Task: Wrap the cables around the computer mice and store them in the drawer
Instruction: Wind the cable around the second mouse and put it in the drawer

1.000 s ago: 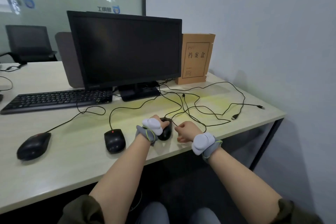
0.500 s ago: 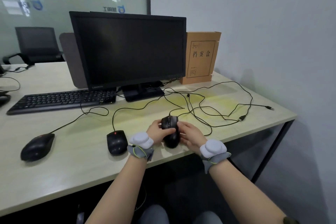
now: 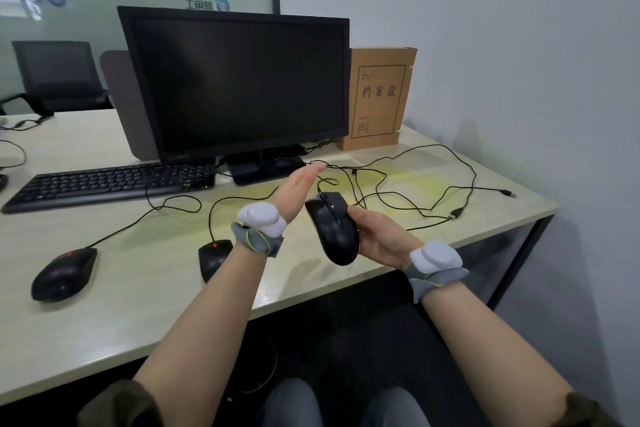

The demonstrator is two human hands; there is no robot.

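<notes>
My right hand [image 3: 379, 236] grips a black wired mouse [image 3: 334, 229] lifted above the desk's front edge, nose pointing away. Its thin black cable [image 3: 388, 184] runs from the nose into a loose tangle on the desk at the right. My left hand [image 3: 298, 185] is stretched out flat and open beside the mouse, fingers reaching toward the cable near the monitor base. Two more black mice lie on the desk: one [image 3: 213, 255] just left of my left wrist, another [image 3: 64, 274] at far left. No drawer is in view.
A black monitor [image 3: 239, 83] and keyboard [image 3: 107, 184] stand behind the mice on the light wooden desk [image 3: 145, 305]. A brown file box [image 3: 377, 97] leans by the wall at the right. USB plugs [image 3: 509, 193] lie near the desk's right edge.
The mouse has been lifted off the desk and now rests in my right hand alone. My left hand let go of it and reached forward, open, toward the cable.
</notes>
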